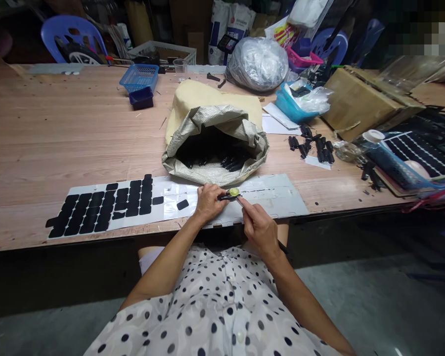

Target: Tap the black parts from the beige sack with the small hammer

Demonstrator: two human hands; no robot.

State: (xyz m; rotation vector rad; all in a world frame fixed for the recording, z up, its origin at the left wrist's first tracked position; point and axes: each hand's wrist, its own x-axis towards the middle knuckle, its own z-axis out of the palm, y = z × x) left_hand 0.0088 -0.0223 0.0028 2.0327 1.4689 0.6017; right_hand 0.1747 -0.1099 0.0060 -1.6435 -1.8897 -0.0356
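Polka-dot shirt (211, 311), forearms (170, 264) forward, left hand (209, 202) pinched on black piece (226, 197), right hand (261, 228) index-forward around slim tool (239, 199)

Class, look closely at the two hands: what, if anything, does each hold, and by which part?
The left hand holds a small black piece by its left end. Whether the right hand grips anything cannot be told.

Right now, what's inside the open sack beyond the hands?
Dark elongated pieces lie near the front of the sack; anything deeper is lost in shadow under its upper side.
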